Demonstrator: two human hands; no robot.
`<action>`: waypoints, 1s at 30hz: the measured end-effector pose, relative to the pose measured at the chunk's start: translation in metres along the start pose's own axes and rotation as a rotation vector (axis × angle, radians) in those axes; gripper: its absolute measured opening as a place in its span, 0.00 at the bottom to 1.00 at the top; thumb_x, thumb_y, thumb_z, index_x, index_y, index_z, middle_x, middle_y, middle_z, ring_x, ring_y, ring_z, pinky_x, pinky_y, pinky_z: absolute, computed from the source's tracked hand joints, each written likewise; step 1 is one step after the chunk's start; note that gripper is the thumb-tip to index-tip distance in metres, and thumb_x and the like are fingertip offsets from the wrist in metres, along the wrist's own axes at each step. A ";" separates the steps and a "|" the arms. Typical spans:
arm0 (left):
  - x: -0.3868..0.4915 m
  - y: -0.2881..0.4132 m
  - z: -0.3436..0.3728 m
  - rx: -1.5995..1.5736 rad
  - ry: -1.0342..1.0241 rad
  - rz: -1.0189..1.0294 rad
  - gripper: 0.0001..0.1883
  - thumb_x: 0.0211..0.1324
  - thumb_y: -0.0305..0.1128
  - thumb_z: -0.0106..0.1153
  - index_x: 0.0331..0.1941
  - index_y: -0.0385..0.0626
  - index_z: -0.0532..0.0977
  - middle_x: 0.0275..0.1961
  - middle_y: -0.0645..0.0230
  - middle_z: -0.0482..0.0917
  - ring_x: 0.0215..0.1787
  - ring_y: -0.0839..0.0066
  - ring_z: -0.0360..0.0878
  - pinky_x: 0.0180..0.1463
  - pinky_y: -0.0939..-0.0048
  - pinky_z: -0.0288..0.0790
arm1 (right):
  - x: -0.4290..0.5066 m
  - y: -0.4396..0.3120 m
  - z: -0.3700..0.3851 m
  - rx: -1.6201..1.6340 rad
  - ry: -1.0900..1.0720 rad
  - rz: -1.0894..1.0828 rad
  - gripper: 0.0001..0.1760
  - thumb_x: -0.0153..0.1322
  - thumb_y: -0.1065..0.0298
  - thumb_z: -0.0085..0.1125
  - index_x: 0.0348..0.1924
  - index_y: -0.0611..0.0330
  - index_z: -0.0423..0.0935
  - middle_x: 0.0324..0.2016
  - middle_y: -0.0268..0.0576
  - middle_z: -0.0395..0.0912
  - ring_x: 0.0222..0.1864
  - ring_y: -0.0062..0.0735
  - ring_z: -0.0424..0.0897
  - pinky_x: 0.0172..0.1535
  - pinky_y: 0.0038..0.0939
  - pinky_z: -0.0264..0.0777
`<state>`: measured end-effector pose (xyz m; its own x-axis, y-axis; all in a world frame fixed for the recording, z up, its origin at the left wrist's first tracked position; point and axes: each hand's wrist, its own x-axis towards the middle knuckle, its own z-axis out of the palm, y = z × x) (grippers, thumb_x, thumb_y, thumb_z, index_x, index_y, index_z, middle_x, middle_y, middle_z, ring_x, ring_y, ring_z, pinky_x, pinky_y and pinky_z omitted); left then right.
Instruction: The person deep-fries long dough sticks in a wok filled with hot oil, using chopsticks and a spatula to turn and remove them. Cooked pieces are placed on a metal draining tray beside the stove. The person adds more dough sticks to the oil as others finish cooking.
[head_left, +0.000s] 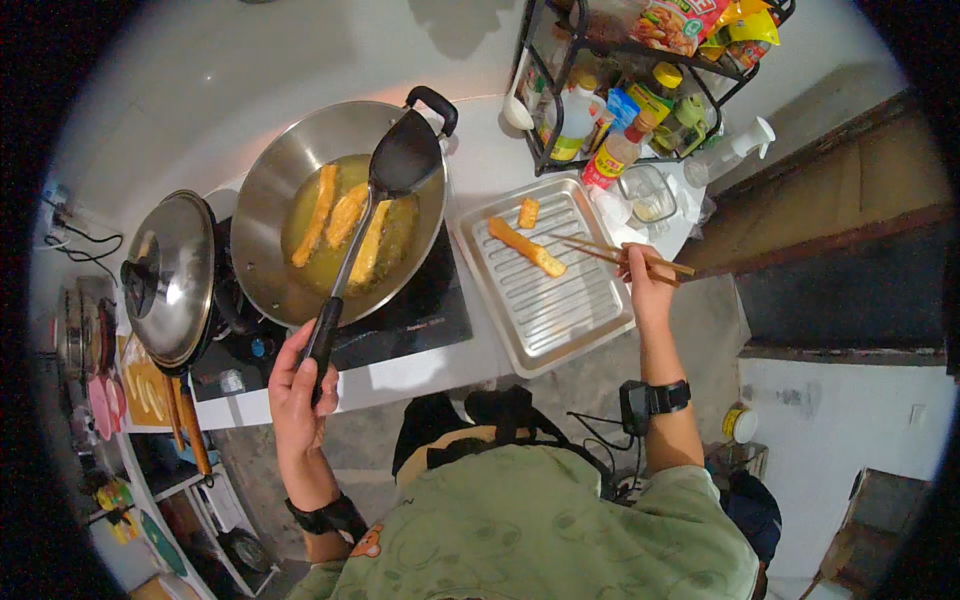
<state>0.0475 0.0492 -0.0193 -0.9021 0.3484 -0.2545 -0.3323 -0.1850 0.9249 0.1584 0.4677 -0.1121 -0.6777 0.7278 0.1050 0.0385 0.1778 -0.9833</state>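
My left hand (304, 397) grips the black handle of a spatula (405, 157), whose dark blade is over the far right part of a steel wok (259, 202). Several golden fried dough sticks (318, 217) lie in the wok's oil. In my right hand (649, 285) is a pair of wooden chopsticks (671, 268). Their tips are over a ridged metal tray (577, 319), close to a long fried stick (529, 247). A short fried piece (529, 213) lies in the tray above the long one.
A lidded pan (169, 277) stands left of the wok, on the black cooktop (420, 315). Behind the tray are a sauce bottle (613, 156), a glass container (646, 193) and a black rack (559, 82) with bottles. At the left, a cutting board (141, 409) holds pale strips.
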 end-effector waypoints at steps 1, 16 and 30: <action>0.000 -0.001 0.002 -0.015 0.012 0.001 0.20 0.62 0.30 0.46 0.58 0.42 0.63 0.21 0.70 0.67 0.15 0.89 0.56 0.16 0.89 0.47 | -0.005 -0.002 -0.002 -0.011 -0.007 0.014 0.12 0.71 0.65 0.51 0.34 0.66 0.75 0.22 0.36 0.75 0.21 0.19 0.72 0.25 0.20 0.66; -0.005 -0.006 0.011 -0.026 0.023 0.034 0.20 0.62 0.30 0.46 0.58 0.41 0.63 0.20 0.70 0.67 0.14 0.89 0.55 0.15 0.89 0.48 | -0.007 0.005 0.000 -0.064 -0.024 -0.077 0.09 0.71 0.69 0.51 0.35 0.67 0.74 0.22 0.40 0.75 0.19 0.21 0.73 0.24 0.21 0.67; -0.016 -0.007 0.001 -0.007 0.076 0.055 0.21 0.62 0.31 0.46 0.58 0.41 0.63 0.19 0.71 0.67 0.13 0.89 0.54 0.15 0.89 0.47 | -0.007 -0.003 0.011 -0.065 -0.128 0.002 0.09 0.70 0.70 0.52 0.33 0.69 0.75 0.21 0.40 0.76 0.20 0.22 0.75 0.24 0.21 0.69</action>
<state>0.0642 0.0459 -0.0221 -0.9373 0.2670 -0.2241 -0.2833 -0.2087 0.9360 0.1547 0.4551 -0.1115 -0.7656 0.6384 0.0792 0.0846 0.2220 -0.9714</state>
